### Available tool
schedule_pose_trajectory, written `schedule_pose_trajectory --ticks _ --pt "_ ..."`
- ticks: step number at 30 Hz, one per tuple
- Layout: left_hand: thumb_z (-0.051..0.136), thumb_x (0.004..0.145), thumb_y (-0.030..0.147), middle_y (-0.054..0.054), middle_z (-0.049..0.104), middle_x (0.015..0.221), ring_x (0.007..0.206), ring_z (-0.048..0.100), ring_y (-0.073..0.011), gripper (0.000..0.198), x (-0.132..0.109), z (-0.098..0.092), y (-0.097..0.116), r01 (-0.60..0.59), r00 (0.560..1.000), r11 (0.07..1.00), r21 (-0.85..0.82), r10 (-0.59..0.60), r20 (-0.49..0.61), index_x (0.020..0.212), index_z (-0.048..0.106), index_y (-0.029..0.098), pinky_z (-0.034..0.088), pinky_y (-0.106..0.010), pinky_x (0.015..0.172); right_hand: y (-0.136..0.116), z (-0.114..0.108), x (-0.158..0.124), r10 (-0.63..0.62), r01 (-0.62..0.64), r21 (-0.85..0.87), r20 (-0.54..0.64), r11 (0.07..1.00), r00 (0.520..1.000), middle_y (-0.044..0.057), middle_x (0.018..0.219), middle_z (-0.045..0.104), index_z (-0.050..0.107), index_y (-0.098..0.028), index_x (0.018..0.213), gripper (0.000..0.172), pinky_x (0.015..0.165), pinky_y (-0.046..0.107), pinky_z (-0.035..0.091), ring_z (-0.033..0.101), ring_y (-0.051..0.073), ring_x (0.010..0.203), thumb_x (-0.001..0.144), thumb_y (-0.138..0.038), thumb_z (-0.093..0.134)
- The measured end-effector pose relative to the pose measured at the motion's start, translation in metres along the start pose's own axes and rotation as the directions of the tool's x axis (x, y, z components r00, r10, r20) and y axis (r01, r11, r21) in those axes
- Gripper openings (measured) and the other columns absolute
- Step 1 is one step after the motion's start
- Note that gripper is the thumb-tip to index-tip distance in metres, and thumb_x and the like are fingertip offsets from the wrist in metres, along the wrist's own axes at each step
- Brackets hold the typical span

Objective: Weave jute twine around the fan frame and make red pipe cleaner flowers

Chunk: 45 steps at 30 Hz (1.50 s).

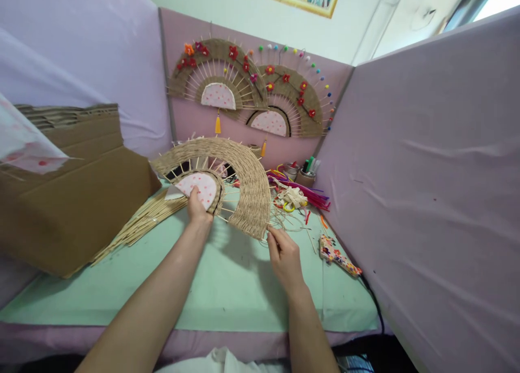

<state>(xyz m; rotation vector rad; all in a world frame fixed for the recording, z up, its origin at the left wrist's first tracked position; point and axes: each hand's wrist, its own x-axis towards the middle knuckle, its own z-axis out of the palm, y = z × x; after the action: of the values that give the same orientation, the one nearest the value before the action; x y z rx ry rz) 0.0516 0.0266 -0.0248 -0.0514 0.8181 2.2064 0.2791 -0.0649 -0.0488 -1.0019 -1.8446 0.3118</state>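
A half-round woven fan (249,186) of tan cord on thin wooden sticks is held up over the table, tilted down to the right. My left hand (198,205) grips it at the inner half-circle, thumb on the white fabric with pink dots (205,187). At the fan's lower right corner, my right hand (283,251) is closed, its thumb and fingers pinching the edge near a stick end. Whether a loose strand is also in that pinch I cannot make out. Behind the fan, part of the table is hidden.
Left stands a cardboard box (81,199) beside a bundle of thin sticks (138,221). On the right lie a floral-patterned glue gun (338,255) with a cable, pipe cleaners (317,199) and a pen holder (306,177). Two decorated fans (221,50) hang on the back panel. Cloth-covered panels flank the table (235,302).
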Motion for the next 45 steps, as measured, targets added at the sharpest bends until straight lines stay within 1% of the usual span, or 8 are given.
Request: schedule_pose_trajectory --ticks 4,10,19,22,26,34,40,45 --pt "0.061 0.071 0.028 -0.003 0.067 0.090 0.081 0.065 -0.0137 0.015 0.006 -0.002 -0.004 -0.036 0.999 0.999 0.019 0.036 0.008 0.082 0.060 0.017 0.054 -0.027 0.075 -0.013 -0.005 -0.006 -0.023 0.024 -0.068 0.027 0.997 0.999 0.008 0.086 0.060 0.060 -0.017 0.106 0.026 0.073 0.030 0.043 0.055 0.017 0.080 0.091 -0.022 0.039" --pt "0.060 0.072 0.028 -0.004 0.067 0.092 0.085 0.065 -0.0143 0.018 0.009 -0.004 -0.006 -0.049 0.999 0.998 0.029 0.048 0.021 0.086 0.059 0.018 0.054 -0.027 0.076 -0.024 -0.004 -0.016 -0.007 0.000 -0.111 -0.059 0.994 0.998 0.006 0.084 0.058 0.060 -0.017 0.101 0.020 0.067 0.027 0.043 0.054 0.014 0.072 0.090 -0.021 0.044" --pt "0.059 0.073 0.026 -0.004 0.067 0.091 0.081 0.066 -0.0131 0.015 0.003 -0.002 -0.004 -0.030 1.000 1.000 0.006 0.030 0.008 0.085 0.059 0.018 0.054 -0.026 0.075 -0.029 0.013 -0.030 -0.036 0.042 0.038 -0.144 0.998 0.989 0.007 0.084 0.060 0.062 -0.019 0.100 0.019 0.068 0.027 0.046 0.056 0.016 0.077 0.088 -0.019 0.047" --pt "0.058 0.074 0.026 -0.004 0.067 0.090 0.081 0.066 -0.0132 0.014 -0.001 -0.001 -0.003 -0.009 1.000 1.000 -0.005 0.009 0.009 0.085 0.059 0.018 0.054 -0.026 0.076 -0.027 0.014 -0.031 0.015 -0.003 0.097 -0.119 0.995 0.993 0.006 0.080 0.060 0.063 -0.019 0.094 0.018 0.065 0.028 0.045 0.056 0.016 0.074 0.088 -0.021 0.047" --pt "0.056 0.075 0.027 -0.004 0.068 0.089 0.085 0.066 -0.0145 0.013 -0.004 0.001 -0.002 0.018 1.000 1.000 0.004 -0.018 0.021 0.085 0.058 0.018 0.053 -0.028 0.077 -0.023 0.016 -0.029 0.159 -0.142 0.202 -0.070 0.969 0.985 0.005 0.076 0.060 0.065 -0.018 0.084 0.018 0.062 0.026 0.042 0.053 0.015 0.068 0.087 -0.027 0.049" --pt "0.056 0.076 0.022 -0.005 0.068 0.090 0.084 0.065 -0.0144 0.015 -0.008 0.001 -0.002 0.089 0.996 0.995 -0.036 -0.088 0.030 0.089 0.062 0.016 0.053 -0.029 0.079 -0.017 0.016 -0.023 0.445 -0.403 0.443 0.009 0.801 0.895 0.001 0.064 0.054 0.063 -0.015 0.082 0.025 0.053 0.023 0.039 0.048 0.012 0.057 0.083 -0.037 0.051" --pt "0.053 0.081 0.024 -0.007 0.069 0.092 0.087 0.065 -0.0161 0.018 -0.015 0.002 -0.006 0.159 0.982 0.987 -0.038 -0.154 0.107 0.092 0.063 0.014 0.053 -0.032 0.081 -0.014 0.013 -0.015 0.451 -0.401 0.501 0.023 0.767 0.892 0.002 0.067 0.057 0.061 -0.015 0.078 0.025 0.064 0.025 0.045 0.055 0.014 0.065 0.081 -0.039 0.054" --pt "0.053 0.083 0.023 -0.006 0.069 0.089 0.083 0.065 -0.0146 0.018 -0.015 0.001 -0.006 0.167 0.981 0.985 -0.047 -0.161 0.111 0.093 0.064 0.014 0.053 -0.030 0.080 -0.015 0.011 -0.010 0.405 -0.364 0.574 0.061 0.734 0.912 0.005 0.076 0.061 0.058 -0.015 0.090 0.025 0.065 0.028 0.047 0.058 0.015 0.066 0.083 -0.038 0.052"
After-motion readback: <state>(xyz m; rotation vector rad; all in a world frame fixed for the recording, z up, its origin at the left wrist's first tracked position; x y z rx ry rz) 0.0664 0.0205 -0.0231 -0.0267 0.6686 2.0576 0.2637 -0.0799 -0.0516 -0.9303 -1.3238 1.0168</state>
